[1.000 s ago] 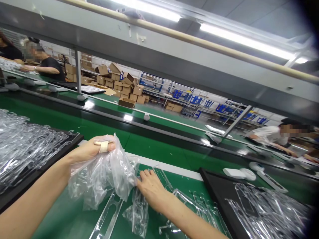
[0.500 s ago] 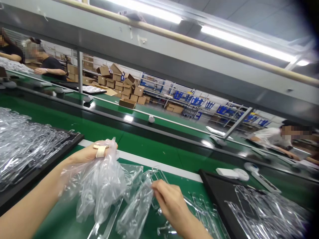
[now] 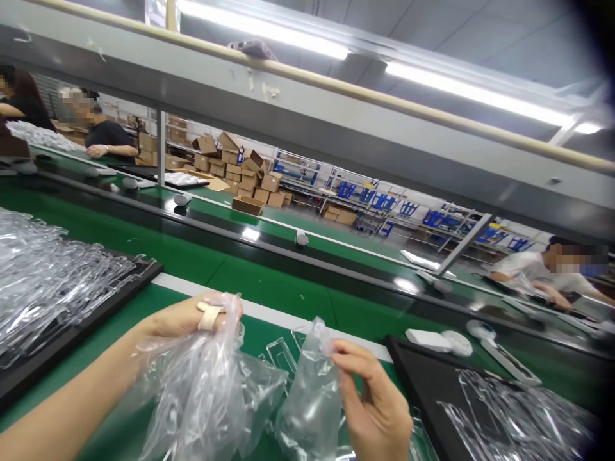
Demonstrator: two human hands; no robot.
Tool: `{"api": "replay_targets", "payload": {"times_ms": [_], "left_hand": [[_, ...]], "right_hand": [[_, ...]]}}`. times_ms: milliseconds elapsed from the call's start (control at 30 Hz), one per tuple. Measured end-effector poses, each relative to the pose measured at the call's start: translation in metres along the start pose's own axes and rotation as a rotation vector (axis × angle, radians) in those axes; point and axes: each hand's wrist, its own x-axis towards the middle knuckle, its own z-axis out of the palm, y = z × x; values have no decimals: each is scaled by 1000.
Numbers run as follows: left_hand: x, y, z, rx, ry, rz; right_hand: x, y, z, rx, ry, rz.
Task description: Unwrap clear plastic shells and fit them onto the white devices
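My left hand [image 3: 206,315], a cream-coloured wrap round one finger, is closed on a bunch of clear plastic bags [image 3: 202,384] that hang down over the green work surface. My right hand [image 3: 372,397] pinches the upper edge of a single clear plastic bag [image 3: 310,400] between thumb and fingers, to the right of the bunch. That bag looks slightly puffed out. Behind and under it lie clear plastic frame-like parts [image 3: 281,355], partly covered by the bags and my right hand.
On the left, a black tray [image 3: 96,323] carries a heap of clear plastic parts. A second black tray [image 3: 418,371] with similar parts stands right, white devices [image 3: 427,339] at its far edge. Beyond runs a conveyor [image 3: 230,234]; co-workers [image 3: 113,137] sit across it.
My right hand has moved right and toward me, drawing the single bag away from the bunch. My left hand sits slightly lower and further right. The view has shifted a little.
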Motion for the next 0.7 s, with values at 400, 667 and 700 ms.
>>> {"api": "replay_targets", "payload": {"times_ms": [400, 667, 700], "left_hand": [[39, 8, 39, -323, 11, 147], [-45, 48, 35, -312, 281, 323], [-63, 45, 30, -309, 335, 321]], "right_hand": [[47, -11, 54, 181, 10, 6], [71, -65, 82, 263, -43, -229], [70, -75, 87, 321, -151, -237]]}}
